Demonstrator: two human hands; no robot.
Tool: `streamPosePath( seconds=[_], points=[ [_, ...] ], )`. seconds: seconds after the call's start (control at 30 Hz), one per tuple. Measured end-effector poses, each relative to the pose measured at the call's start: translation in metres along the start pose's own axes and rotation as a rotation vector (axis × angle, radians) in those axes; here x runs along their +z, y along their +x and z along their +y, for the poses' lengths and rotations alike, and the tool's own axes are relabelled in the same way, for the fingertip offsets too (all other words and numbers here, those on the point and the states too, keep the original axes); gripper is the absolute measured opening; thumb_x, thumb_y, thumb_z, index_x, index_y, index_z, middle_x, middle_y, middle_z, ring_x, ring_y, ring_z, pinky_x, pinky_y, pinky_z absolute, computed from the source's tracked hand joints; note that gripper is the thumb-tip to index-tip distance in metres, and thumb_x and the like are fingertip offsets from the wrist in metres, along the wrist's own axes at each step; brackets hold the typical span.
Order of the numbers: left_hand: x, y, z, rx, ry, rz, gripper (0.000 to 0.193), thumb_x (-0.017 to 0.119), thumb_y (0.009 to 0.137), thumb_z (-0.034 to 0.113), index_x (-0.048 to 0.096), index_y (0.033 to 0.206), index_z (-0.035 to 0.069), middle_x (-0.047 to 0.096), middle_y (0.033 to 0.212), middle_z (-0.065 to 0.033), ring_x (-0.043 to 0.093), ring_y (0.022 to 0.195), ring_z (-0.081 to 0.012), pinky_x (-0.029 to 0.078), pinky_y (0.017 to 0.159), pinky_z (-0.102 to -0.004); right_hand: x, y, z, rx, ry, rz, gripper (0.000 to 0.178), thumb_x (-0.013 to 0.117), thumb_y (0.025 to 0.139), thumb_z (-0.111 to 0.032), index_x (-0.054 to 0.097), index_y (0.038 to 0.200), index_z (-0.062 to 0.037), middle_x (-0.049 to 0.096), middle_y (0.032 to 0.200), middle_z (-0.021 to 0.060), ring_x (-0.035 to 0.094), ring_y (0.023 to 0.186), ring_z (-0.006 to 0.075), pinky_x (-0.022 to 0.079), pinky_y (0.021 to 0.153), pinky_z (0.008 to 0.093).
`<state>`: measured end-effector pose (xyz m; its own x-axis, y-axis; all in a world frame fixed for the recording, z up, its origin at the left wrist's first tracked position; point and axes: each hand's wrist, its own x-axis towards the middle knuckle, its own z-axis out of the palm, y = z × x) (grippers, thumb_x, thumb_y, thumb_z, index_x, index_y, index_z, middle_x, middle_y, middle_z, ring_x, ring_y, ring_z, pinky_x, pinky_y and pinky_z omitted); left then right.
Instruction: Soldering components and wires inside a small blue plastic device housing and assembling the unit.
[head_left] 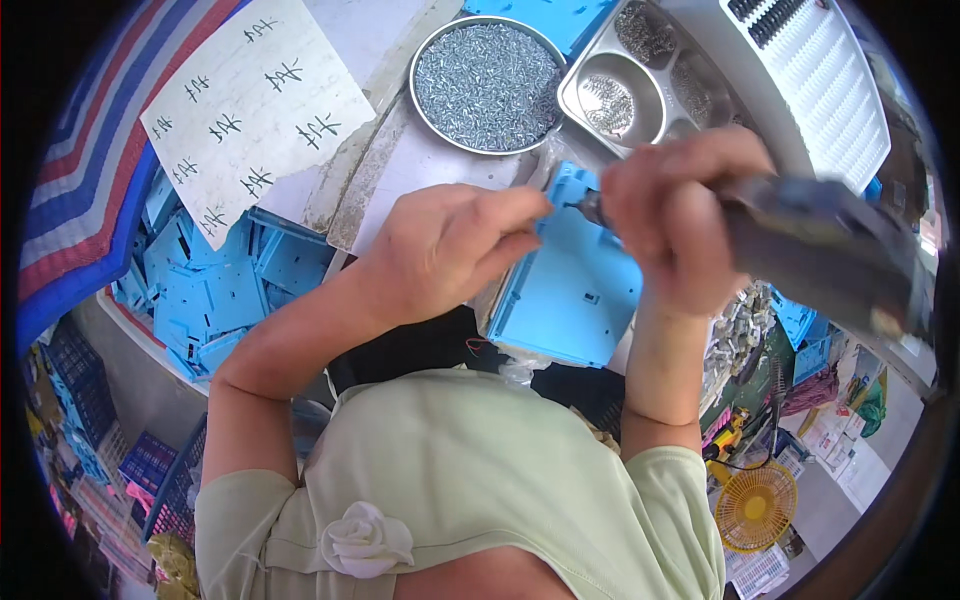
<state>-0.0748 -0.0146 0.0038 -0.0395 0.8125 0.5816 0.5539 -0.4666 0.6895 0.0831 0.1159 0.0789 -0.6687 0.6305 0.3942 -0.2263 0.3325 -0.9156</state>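
My right hand [690,215] is wrapped around a dark electric screwdriver [815,250], blurred by motion. Its metal bit points left, down at the upper part of a light blue plastic panel [570,290]. At the panel's upper left edge, my left hand [445,245] has thumb and forefinger bent in a pinch, close to the bit. Whether the fingertips grip the panel's edge or a small part cannot be made out. The panel lies in front of me, with small slots and holes in its face.
Beyond the panel stand a round metal tray [487,88] of small screws and a compartmented steel tray [610,105] with small metal parts. Blue panels [205,290] fill a container at left, beside a marked paper sheet [250,110]. A white ribbed tray [815,90] stands far right.
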Motion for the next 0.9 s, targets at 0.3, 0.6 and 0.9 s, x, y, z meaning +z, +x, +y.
streamPosePath(
  seconds=[0.3, 0.6, 0.9],
  points=[
    [-0.003, 0.007, -0.001, 0.074, 0.022, -0.008, 0.038, 0.084, 0.076, 0.001, 0.066, 0.109, 0.005, 0.075, 0.100, -0.0086, 0.074, 0.084, -0.0254, 0.058, 0.068, -0.0339, -0.011, -0.004, -0.019, -0.147, 0.265, -0.096, 0.015, 0.054, 0.100, -0.019, 0.053, 0.108, -0.0065, 0.048, 0.062, -0.0010, 0.047, 0.054, 0.0141, 0.041, 0.058, 0.0335],
    [0.036, -0.007, 0.008, 0.194, 0.100, -0.041, 0.030, 0.081, 0.081, 0.006, 0.066, 0.107, 0.005, 0.076, 0.101, -0.0078, 0.075, 0.086, -0.0226, 0.053, 0.095, -0.0413, -0.023, 0.019, -0.011, -0.079, 0.320, -0.108, 0.019, 0.042, 0.102, -0.020, 0.053, 0.108, -0.0058, 0.040, 0.062, -0.0026, 0.040, 0.054, 0.0121, 0.041, 0.063, 0.0349],
    [0.021, -0.006, 0.017, 0.079, -0.093, -0.013, 0.048, 0.081, 0.083, 0.004, 0.053, 0.123, 0.004, 0.078, 0.100, -0.0090, 0.077, 0.084, -0.0211, 0.049, 0.104, -0.0480, -0.018, -0.023, -0.062, -0.049, 0.394, -0.131, 0.022, 0.055, 0.102, -0.038, 0.054, 0.110, -0.0175, 0.055, 0.069, -0.0093, 0.054, 0.060, 0.0062, 0.043, 0.062, 0.0262]
  ],
)
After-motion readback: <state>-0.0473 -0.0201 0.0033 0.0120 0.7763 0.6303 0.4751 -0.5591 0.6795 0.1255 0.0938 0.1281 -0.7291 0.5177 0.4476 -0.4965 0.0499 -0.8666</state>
